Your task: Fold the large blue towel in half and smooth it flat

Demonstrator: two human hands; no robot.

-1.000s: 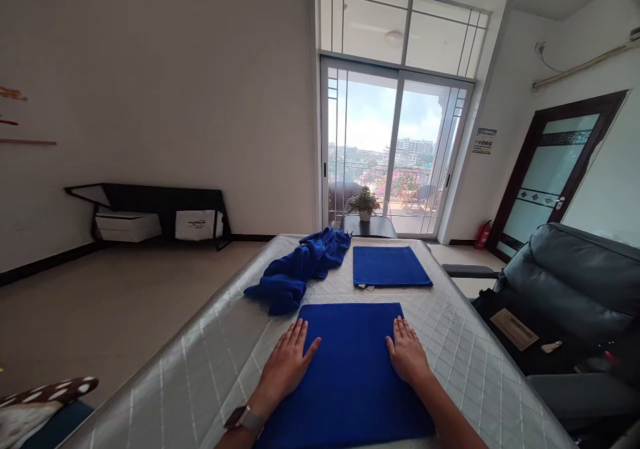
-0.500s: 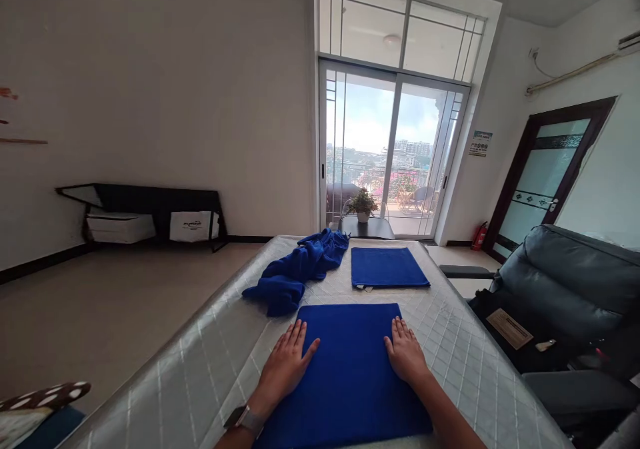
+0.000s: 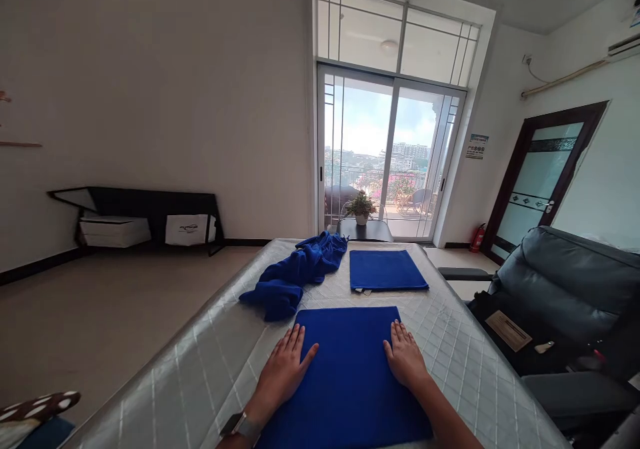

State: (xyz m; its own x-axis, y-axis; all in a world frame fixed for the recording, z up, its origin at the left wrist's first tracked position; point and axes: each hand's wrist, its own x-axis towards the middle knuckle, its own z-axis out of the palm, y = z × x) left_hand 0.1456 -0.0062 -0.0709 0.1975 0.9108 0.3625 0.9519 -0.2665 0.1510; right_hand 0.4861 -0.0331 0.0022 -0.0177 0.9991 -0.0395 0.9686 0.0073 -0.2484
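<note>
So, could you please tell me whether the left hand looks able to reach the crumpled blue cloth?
Probably yes: the left hand rests flat on the near blue cloth, and the crumpled blue cloth lies just beyond it, with nothing upright between them.

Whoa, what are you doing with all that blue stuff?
A person has both bare hands on a flat blue cloth: the left hand lies open along its left edge, the right hand along its right edge. It lies on a quilted surface. Farther away are a crumpled heap of blue cloth, on the left, and a smaller-looking flat blue piece, on the right. Neither hand is touching those two.
</note>
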